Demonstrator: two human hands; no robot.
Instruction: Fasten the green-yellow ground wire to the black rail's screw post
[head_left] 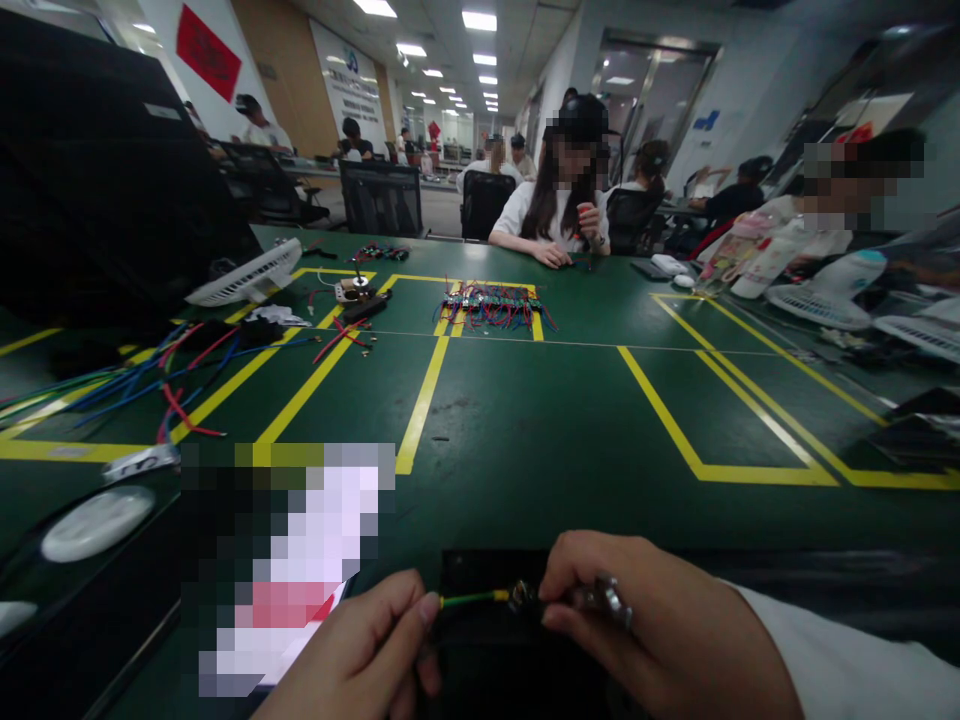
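My left hand [367, 650] is at the bottom centre, its fingers pinched on the end of a thin green and yellow wire [472, 599]. My right hand [637, 620] is closed round a small dark and metallic part [525, 597] at the wire's other end, with a metal piece showing at the knuckles. Both hands hover over a black pad [487, 660] lying on the green table [525, 420]. The wire runs straight between the two hands.
Yellow tape lines mark the table. Blue and red wires [150, 380] lie at the left near a white fan [247, 275]. A row of wired boards [491, 303] sits mid-table. A person [562, 210] sits across; another person [840, 200] at the right.
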